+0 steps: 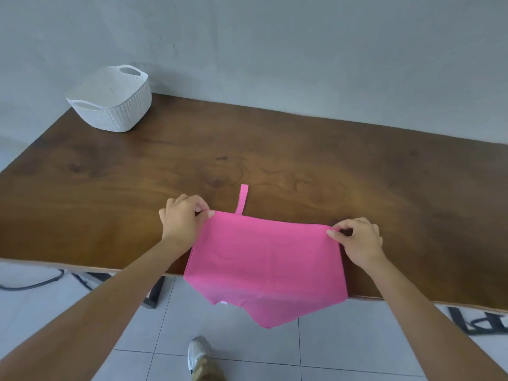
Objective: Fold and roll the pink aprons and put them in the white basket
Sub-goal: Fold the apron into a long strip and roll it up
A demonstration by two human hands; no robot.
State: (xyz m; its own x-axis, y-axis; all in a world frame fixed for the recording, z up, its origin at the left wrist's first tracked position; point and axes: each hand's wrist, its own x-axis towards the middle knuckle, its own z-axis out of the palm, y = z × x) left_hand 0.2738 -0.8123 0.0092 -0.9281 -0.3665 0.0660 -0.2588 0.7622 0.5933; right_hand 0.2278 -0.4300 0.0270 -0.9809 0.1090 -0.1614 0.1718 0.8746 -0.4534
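Dark wooden tabletop (275, 160) against a grey wall carries our work. The pink apron (264, 259) lies at its near edge, folded to a rough square, its near part hanging over the edge toward the tiled floor (343, 347); a strap (243, 199) pokes out from its far edge. Our left hand (182, 218) pinches the far left corner between thumb and fingertips; our right hand (357, 237) pinches the far right corner the same way. The white basket (110, 100) stands well apart at the far left corner of the table.

We judge the overhang the main risk: if either pinch loosens, the hanging cloth could drag the apron off. The loose strap may bunch inside the next fold; uneven pulls would skew the edges.
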